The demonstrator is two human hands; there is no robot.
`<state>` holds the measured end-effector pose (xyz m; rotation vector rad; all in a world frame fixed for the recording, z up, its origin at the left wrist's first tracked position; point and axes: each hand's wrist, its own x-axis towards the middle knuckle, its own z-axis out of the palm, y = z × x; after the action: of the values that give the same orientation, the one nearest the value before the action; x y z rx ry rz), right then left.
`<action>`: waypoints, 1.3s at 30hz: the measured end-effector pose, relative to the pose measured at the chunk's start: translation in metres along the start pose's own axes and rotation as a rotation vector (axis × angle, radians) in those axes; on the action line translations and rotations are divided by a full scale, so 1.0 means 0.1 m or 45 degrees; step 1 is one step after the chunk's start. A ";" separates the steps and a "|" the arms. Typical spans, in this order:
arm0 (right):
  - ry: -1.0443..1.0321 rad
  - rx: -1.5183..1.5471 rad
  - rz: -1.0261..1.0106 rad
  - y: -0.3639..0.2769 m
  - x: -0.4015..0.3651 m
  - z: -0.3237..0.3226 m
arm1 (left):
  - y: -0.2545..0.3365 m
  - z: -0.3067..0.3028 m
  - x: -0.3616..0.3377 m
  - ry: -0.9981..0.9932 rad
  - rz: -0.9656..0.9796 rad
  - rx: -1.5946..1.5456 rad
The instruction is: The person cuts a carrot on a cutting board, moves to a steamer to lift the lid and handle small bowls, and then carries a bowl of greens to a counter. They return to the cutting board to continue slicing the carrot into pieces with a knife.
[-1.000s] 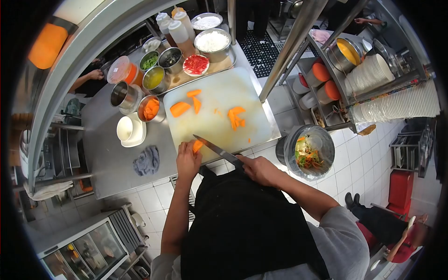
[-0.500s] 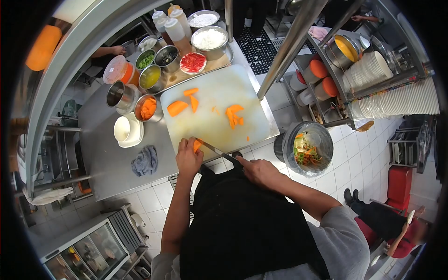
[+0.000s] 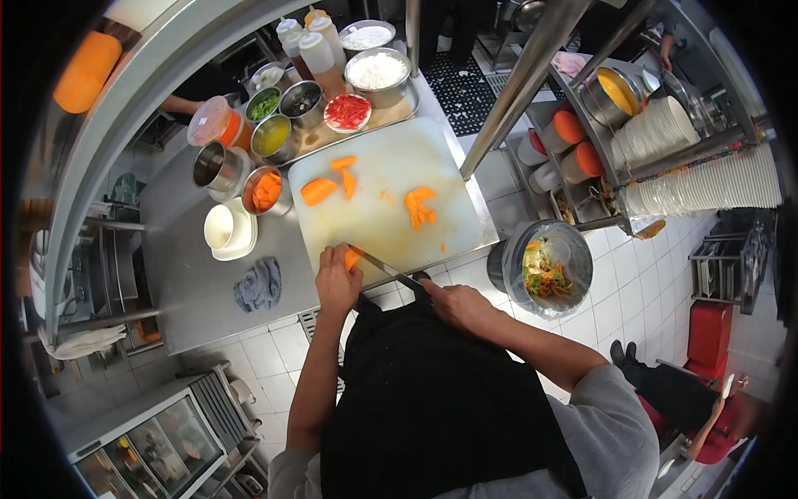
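Observation:
My left hand (image 3: 338,281) is closed around a piece of carrot (image 3: 353,259) at the near edge of the white cutting board (image 3: 357,218). In my right hand (image 3: 455,304) is the handle of a knife (image 3: 387,269), its blade pointing left and its tip against the carrot piece. Farther up the board lie a thick carrot chunk (image 3: 318,192) and two smaller pieces beside it. A small pile of cut carrot (image 3: 418,205) rests on the board's right half.
Left of the board stand a metal bowl of carrot slices (image 3: 266,190), white bowls (image 3: 229,230) and a grey cloth (image 3: 258,284). Ingredient pots and squeeze bottles (image 3: 317,55) line the back. A lined bin of scraps (image 3: 549,270) stands at right, below shelving. Another person (image 3: 698,407) is at lower right.
Both hands, the knife and the carrot piece stay almost in place. The view shifts slightly. Other people's hands in the background have moved a little.

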<state>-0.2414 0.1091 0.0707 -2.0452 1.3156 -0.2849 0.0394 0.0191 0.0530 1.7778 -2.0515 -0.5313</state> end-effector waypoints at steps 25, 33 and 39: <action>-0.417 1.150 0.534 0.15 0.10 -0.34 | -0.03 -0.05 -0.06 0.063 0.085 -0.093; -0.419 1.147 0.521 0.17 0.10 -0.27 | -0.04 -0.04 -0.06 0.057 0.071 -0.081; -0.435 1.164 0.496 0.17 0.18 -0.31 | -0.06 -0.04 -0.05 0.075 0.109 -0.070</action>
<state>-0.2613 0.0763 0.0794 -0.9987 1.0536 -0.2720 0.0473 0.0229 0.0528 1.6472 -2.0426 -0.4994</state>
